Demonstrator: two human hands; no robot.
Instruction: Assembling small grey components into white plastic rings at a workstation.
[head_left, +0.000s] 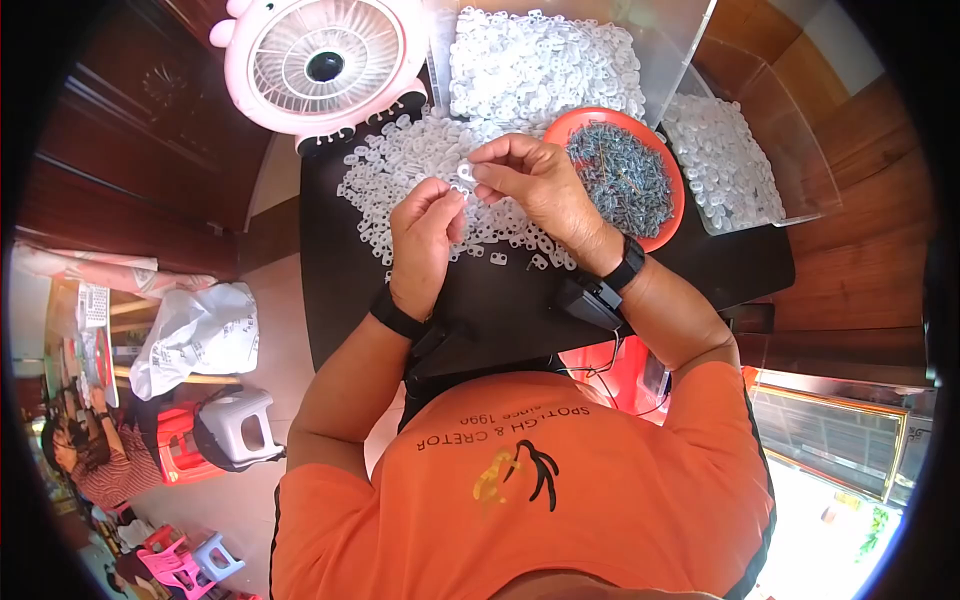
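Over the near part of a loose heap of small white plastic clips (395, 165), both of my hands are closed and almost touching. My right hand (550, 195) pinches one white plastic clip (465, 172) between thumb and fingers. Just below and to the left of it, my left hand (422, 235) is closed with thumb against forefinger. Whatever those fingers grip is too small to make out. Close by my right hand and wrist stands a round orange-red dish (679, 200) filled with grey screws or nails (625, 180).
A pink animal-shaped fan (325, 65) stands at the back left of the dark table (490, 325). Two clear bins hold more white pieces, one at the back (680, 45) and one at the right (805, 165). Another person (105, 460) is far left near stools.
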